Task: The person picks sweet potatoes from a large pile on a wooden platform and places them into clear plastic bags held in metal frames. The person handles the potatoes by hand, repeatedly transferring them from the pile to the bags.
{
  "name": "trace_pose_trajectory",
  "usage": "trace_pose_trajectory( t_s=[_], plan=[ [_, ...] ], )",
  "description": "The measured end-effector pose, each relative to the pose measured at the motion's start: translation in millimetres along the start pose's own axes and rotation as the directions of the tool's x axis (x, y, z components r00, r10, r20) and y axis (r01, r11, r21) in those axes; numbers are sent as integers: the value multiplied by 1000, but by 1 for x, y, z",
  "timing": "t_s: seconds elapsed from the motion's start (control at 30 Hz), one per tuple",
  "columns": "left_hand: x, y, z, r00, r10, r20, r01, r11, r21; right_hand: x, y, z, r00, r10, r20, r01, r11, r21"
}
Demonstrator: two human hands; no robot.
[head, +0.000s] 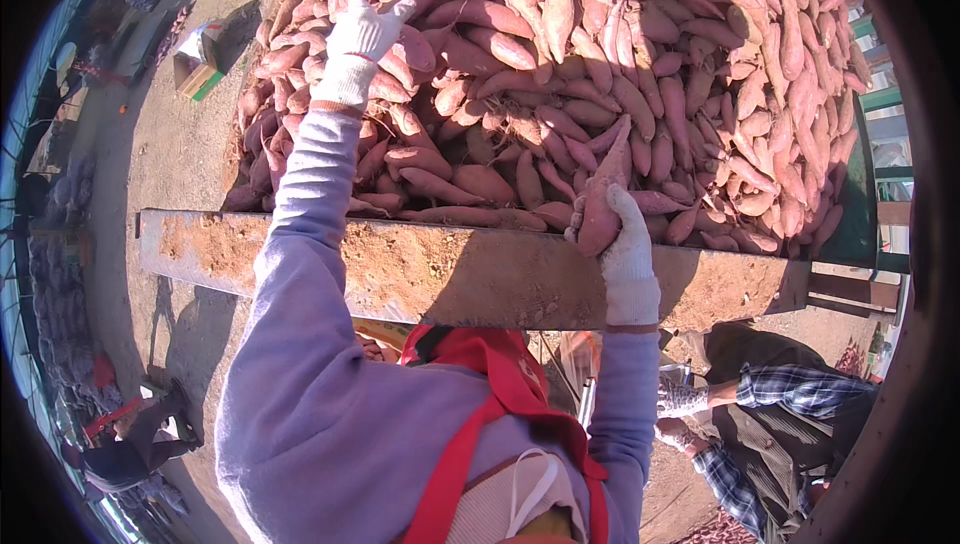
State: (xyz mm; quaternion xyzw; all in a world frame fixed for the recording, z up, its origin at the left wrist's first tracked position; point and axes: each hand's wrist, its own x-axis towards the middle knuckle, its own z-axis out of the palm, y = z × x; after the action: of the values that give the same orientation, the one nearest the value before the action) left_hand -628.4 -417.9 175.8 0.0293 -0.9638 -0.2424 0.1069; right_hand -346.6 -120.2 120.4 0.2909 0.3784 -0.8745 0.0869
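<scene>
My right hand (626, 232), in a white knitted glove, grips a large sweet potato (600, 206) above the near edge of the pile. Its thin tip points away from me. Further off to the left, my left hand (364, 30) reaches over the heap of sweet potatoes (525, 93), also gloved in white. The thumb is spread from the fingers, with sweet potatoes close around it; whether it touches one is hard to tell. Reddish-skinned roots fill the area in front of me, some with fine rootlets.
A soil-covered metal ledge (480, 270) runs between me and the heap. At the lower right, a co-worker's plaid sleeve (795, 390) and gloved hands are near my right arm. An open carton (199, 67) stands on the ground at left. Another person (135, 446) is at lower left.
</scene>
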Motion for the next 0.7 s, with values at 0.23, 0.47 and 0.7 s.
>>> trace_pose_trajectory(
  t_s=[0.23,0.47,0.7],
  plan=[
    [37,-105,4,945,-153,289,116,983,144,38,-13,30,994,-84,70,80,995,63],
    [-32,-129,-2,970,95,222,-185,883,431,123,-35,160,838,-282,467,478,792,-379],
    [-31,-90,41,907,-411,-98,389,903,-181,207,-6,267,925,77,372,109,883,-456]
  ],
)
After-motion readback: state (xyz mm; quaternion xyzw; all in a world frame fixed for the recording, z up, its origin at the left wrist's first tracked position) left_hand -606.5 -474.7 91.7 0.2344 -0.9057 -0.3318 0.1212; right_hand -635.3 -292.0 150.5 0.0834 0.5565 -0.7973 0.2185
